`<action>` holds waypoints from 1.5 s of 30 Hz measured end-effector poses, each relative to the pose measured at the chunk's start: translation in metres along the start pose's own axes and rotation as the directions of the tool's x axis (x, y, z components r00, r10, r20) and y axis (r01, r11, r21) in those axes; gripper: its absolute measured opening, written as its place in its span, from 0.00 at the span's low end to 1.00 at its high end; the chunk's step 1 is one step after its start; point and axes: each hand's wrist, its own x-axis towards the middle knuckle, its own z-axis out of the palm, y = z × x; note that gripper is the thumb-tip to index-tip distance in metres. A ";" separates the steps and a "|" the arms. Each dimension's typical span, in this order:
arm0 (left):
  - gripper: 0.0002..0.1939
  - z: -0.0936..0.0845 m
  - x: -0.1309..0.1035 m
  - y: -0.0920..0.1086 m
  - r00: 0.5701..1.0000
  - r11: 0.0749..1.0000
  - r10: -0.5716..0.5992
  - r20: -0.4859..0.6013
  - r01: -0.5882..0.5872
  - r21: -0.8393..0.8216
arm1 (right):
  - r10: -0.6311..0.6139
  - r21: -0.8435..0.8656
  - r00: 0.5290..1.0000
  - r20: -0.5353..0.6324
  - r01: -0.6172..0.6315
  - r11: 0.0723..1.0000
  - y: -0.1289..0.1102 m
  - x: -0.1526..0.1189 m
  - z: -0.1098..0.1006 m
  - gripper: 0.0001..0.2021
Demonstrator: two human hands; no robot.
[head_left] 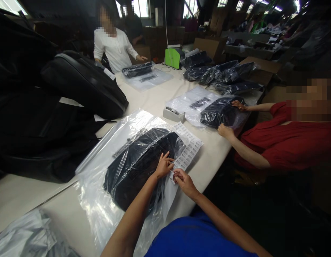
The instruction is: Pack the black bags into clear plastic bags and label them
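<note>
A dark backpack (pixel 138 167) lies inside a clear plastic bag (pixel 97 200) on the table in front of me. My left hand (pixel 164 166) rests on the bagged backpack with its fingers spread, close to the edge of a sheet of printed labels (pixel 189 148). The sheet lies partly on the backpack's right end. Just right of it, my right hand (pixel 186 182) pinches a small white label (pixel 172 175) between thumb and fingers, near the sheet's lower edge. Whether the label is fully off the sheet, I cannot tell.
A grey tape dispenser (pixel 174 115) stands beyond the sheet. Black backpacks (pixel 85 82) pile up at left. Co-workers in red (pixel 261 142) and white (pixel 114 48) handle bagged packs. A green machine (pixel 173 58) and several bagged packs (pixel 221 73) sit at the back.
</note>
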 end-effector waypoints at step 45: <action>0.15 0.011 0.014 -0.045 0.997 0.972 0.057 0.049 -0.066 0.224 | -0.089 0.042 0.696 -0.713 0.168 0.985 0.073 0.075 -0.041 0.44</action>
